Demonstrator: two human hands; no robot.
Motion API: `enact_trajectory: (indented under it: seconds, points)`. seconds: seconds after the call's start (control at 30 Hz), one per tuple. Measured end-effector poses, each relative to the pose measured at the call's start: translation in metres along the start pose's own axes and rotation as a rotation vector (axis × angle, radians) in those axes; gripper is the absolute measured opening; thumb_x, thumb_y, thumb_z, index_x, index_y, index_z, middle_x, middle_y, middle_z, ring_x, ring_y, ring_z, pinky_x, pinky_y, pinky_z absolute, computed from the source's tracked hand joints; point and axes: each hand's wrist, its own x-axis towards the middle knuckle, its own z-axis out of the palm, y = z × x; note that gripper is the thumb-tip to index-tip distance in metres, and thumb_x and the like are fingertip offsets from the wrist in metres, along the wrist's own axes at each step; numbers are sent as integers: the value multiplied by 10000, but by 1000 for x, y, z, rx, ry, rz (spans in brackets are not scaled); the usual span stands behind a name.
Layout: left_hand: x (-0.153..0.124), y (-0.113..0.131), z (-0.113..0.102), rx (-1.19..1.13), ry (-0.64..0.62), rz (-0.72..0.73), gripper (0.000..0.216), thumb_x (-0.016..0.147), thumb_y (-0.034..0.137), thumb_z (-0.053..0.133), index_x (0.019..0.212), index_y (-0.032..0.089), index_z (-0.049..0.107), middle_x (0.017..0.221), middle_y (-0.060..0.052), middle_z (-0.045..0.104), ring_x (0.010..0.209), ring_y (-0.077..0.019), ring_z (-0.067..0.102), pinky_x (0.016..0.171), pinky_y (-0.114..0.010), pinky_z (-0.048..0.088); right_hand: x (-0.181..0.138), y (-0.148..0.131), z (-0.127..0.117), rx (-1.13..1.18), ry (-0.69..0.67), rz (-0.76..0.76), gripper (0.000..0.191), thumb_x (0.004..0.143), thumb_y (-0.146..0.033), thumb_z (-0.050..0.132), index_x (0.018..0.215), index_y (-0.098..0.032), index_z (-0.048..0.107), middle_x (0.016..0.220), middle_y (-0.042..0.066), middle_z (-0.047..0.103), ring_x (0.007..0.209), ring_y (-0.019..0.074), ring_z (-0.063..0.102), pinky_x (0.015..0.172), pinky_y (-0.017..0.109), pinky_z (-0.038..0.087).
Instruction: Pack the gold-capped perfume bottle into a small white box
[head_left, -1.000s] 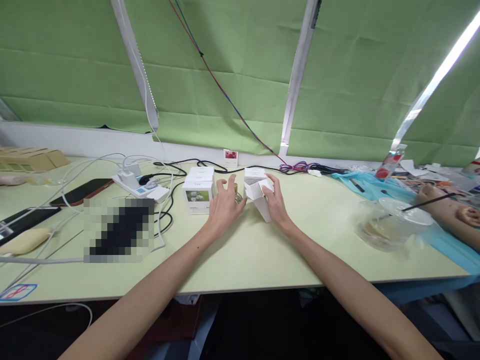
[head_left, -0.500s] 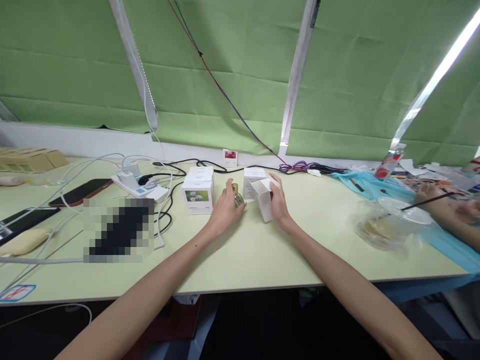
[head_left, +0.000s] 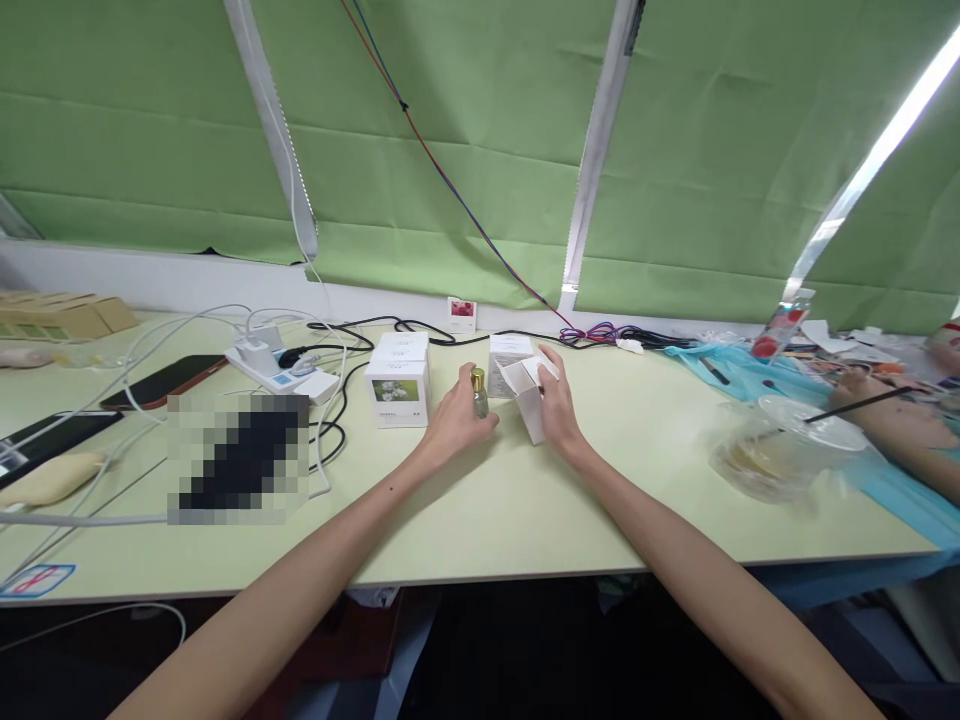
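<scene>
My left hand point(head_left: 454, 418) is closed around a small glass bottle with a gold cap point(head_left: 478, 384), which stands upright in the fingers just above the table or on it; I cannot tell which. In my right hand point(head_left: 559, 405) is a narrow white box point(head_left: 531, 410), tilted with its open top and raised flaps toward the bottle. Behind that box stands another white box point(head_left: 509, 350) with printed text on its side. Left of my left hand, several white boxes point(head_left: 398, 395) stand in a row, the front one bearing a picture of white flowers.
A white power strip point(head_left: 281, 373) with tangled cables, dark phones point(head_left: 161, 384) and a yellow soap-shaped thing point(head_left: 51, 480) lie at the left. On the right are a lidded cup point(head_left: 757, 460) with a black straw, blue plastic point(head_left: 776, 385) and another person's arm point(head_left: 911, 430). A small picture card point(head_left: 461, 313) leans at the back.
The bottle has been lifted slightly and my left fingers have closed more around it. My right hand and the open box have hardly moved.
</scene>
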Motion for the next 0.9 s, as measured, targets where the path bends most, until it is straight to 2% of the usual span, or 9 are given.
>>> enact_trajectory:
  seconds: [0.13, 0.37, 0.63, 0.9]
  points:
    - [0, 0, 0, -12, 12, 15, 827, 791, 270, 628, 1531, 197, 265, 1289, -181, 631, 1089, -331, 663, 876, -417, 522, -4, -7, -1, -80, -10, -15, 601, 978, -614, 416, 1465, -265, 465, 1308, 62, 698, 1098, 260, 655, 975, 370, 482]
    - [5, -9, 5, -99, 6, 14, 760, 847, 231, 588, 1527, 208, 251, 1077, -135, 687, 932, -296, 674, 820, -394, 515, -6, -13, -1, -140, -33, -14, 655, 949, -584, 472, 1487, -216, 419, 1188, 78, 727, 983, 242, 679, 893, 348, 517]
    - [10, -18, 10, -137, 66, 42, 581, 948, 358, 544, 1476, 196, 362, 873, -80, 660, 810, -269, 636, 757, -365, 504, -4, -12, 1, -97, -50, -40, 676, 908, -553, 557, 1486, -233, 417, 1288, 103, 690, 1030, 239, 687, 944, 371, 530]
    - [10, -16, 9, -125, 103, 31, 463, 934, 314, 550, 1380, 211, 481, 822, -65, 635, 772, -256, 610, 710, -329, 485, -6, -12, 2, -109, -79, -94, 672, 886, -527, 611, 1465, -234, 437, 1349, 124, 661, 1029, 240, 687, 919, 387, 563]
